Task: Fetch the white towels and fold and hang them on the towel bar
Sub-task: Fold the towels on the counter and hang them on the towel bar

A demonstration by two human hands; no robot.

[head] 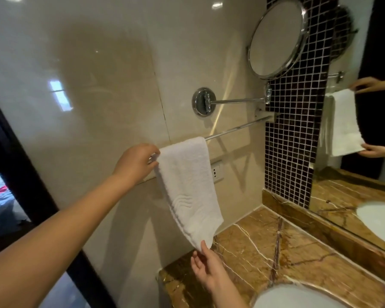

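Item: white towel [188, 185], folded lengthwise into a narrow strip, draped over the chrome towel bar [238, 128] at its near end and hanging down the beige tiled wall [87, 74], its lower edge above the brown marble surface [276, 247]. Left hand [135, 162]: raised at the bar, fingers [152, 156] curled shut, pinching the towel's upper left edge where it crossed the bar. Right hand [206, 266]: below, palm up, fingers loosely spread, thumb and fingertips gripping the towel's bottom corner and drawing it slightly outward from the wall. Fixtures: round swing-arm mirror [277, 37] on a chrome wall mount [203, 102] above the bar; socket [216, 172] on the wall just right of the towel; dark mosaic tile strip [298, 130]; large wall mirror [360, 130] reflecting towel and both hands; white basin [293, 296] set in the surface, lower right.
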